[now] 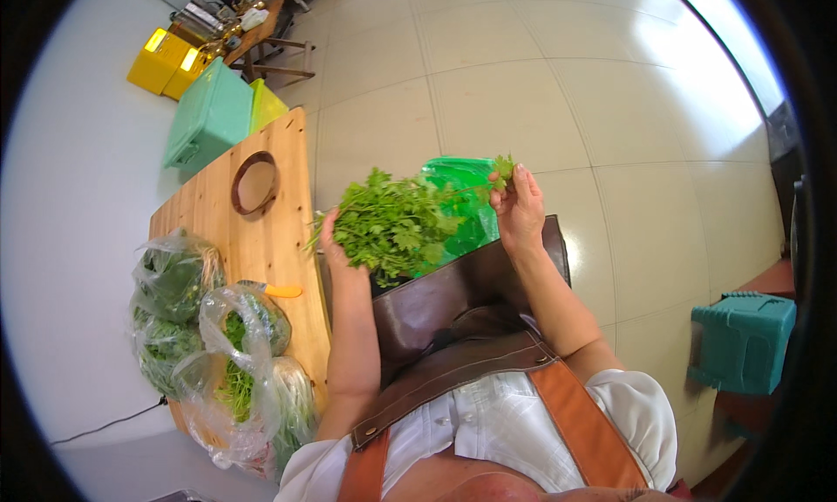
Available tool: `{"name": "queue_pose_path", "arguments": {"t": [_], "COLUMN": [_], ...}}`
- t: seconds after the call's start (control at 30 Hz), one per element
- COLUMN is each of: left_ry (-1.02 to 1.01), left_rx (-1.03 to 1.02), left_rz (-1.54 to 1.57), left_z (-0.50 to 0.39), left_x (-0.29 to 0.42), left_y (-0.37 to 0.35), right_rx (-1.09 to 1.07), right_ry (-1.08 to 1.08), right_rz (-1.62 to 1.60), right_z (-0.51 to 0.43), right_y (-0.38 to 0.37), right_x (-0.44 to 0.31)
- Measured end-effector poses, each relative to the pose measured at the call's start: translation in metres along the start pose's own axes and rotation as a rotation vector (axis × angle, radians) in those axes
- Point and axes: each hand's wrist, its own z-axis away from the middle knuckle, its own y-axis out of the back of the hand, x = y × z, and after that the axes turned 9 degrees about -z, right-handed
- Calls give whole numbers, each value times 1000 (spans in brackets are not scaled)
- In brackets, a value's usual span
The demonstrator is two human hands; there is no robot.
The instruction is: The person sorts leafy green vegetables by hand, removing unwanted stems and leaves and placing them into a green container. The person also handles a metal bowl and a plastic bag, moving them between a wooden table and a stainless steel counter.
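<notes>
A large leafy bunch of green herbs, like cilantro or parsley [392,224], rests in my left hand [340,247], with its stems sticking out past the fingers at the left. To the right, my right hand [518,204] pinches a leafy sprig [503,172] between thumb and fingers; its thin stem runs back toward the bunch. Below and behind the herbs is a bright green plastic bag or bag-lined container [467,231], partly hidden by leaves. The brown leather-like apron [444,306] covers my lap.
On the wooden table [284,221] at left lie a round brown-rimmed dish [254,183], an orange-handled knife [282,291] and several plastic bags of greens [176,286]. A mint storage box [212,116] stands beyond. At right is a teal plastic stool [742,342].
</notes>
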Motion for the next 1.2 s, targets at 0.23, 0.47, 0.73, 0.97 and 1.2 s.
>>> {"name": "queue_pose_path", "arguments": {"t": [0.23, 0.47, 0.73, 0.97, 1.2], "left_ry": [-44, -192, -71, 14, -71], "left_rx": [106, 221, 255, 259, 379], "left_rz": [-29, -49, -9, 30, 123], "left_z": [8, 12, 23, 17, -15], "left_x": [8, 7, 18, 16, -3], "left_y": [8, 9, 2, -1, 11], "right_rx": [120, 224, 244, -58, -412], "right_ry": [-24, 7, 282, 92, 204], "right_rz": [-205, -167, 252, 588, 1661], "right_z": [-18, -33, -45, -36, 9], "right_y": [40, 58, 61, 79, 39], "right_x": [-15, -6, 3, 38, 45]}}
